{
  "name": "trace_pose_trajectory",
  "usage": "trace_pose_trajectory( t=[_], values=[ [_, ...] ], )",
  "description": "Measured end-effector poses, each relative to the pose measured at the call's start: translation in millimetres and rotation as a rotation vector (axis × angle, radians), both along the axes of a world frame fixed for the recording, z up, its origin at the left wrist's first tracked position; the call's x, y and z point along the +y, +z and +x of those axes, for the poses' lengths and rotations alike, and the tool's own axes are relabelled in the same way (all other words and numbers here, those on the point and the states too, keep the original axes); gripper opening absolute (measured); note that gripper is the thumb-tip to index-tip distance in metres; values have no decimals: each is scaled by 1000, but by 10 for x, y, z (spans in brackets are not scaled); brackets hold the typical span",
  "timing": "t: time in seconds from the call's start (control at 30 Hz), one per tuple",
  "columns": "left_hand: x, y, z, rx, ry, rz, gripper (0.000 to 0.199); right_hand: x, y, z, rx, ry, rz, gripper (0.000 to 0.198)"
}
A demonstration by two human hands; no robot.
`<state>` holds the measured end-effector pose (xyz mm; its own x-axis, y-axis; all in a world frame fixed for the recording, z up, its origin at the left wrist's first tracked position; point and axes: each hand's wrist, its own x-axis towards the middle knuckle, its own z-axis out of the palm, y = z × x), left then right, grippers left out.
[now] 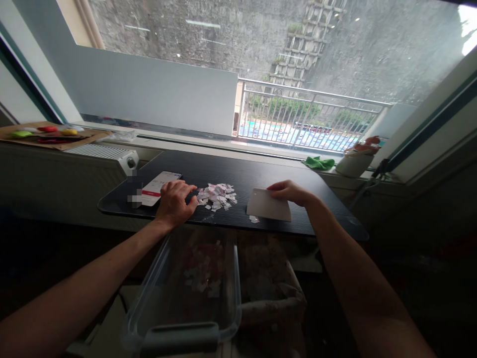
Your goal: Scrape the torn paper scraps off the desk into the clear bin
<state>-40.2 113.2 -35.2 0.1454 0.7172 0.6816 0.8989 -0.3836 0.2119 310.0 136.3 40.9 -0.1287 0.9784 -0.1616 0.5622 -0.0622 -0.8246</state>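
Observation:
On the dark table (231, 166) lies a loose heap of small white paper pieces (218, 195). My left hand (176, 201) is just left of the heap, fingers apart and curved, with nothing in it. It partly covers a phone (152, 191) whose screen is lit. To the right of the heap, my right hand (288, 191) grips a pale flat card (266, 205) by its upper right edge, thumb and fingers closed on it. A few paper bits (254, 219) peek out under the card's lower left edge.
Below the table's front edge, a clear plastic box (238, 298) holds more paper pieces (203, 278). Beside it stands a lined bin (274, 304). A green cloth (318, 163) and a pot (354, 164) rest on the sill; a radiator (108, 154) is at left.

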Motion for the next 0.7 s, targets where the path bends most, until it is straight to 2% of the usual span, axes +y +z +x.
trace_pose_trajectory(
  t=[0.37,0.53,0.63,0.7],
  values=[
    [1,7,-3,11,5,-6,27,-129,-45,87,75,39,-103,22],
    [6,1,-12,35,-1,-3,28,-263,27,69,87,37,-104,23],
    [14,-9,-14,35,-2,-7,27,-460,110,41,47,20,-2,24],
    [16,-17,-10,28,5,-5,27,-629,157,-10,-41,9,155,26]
  ],
)
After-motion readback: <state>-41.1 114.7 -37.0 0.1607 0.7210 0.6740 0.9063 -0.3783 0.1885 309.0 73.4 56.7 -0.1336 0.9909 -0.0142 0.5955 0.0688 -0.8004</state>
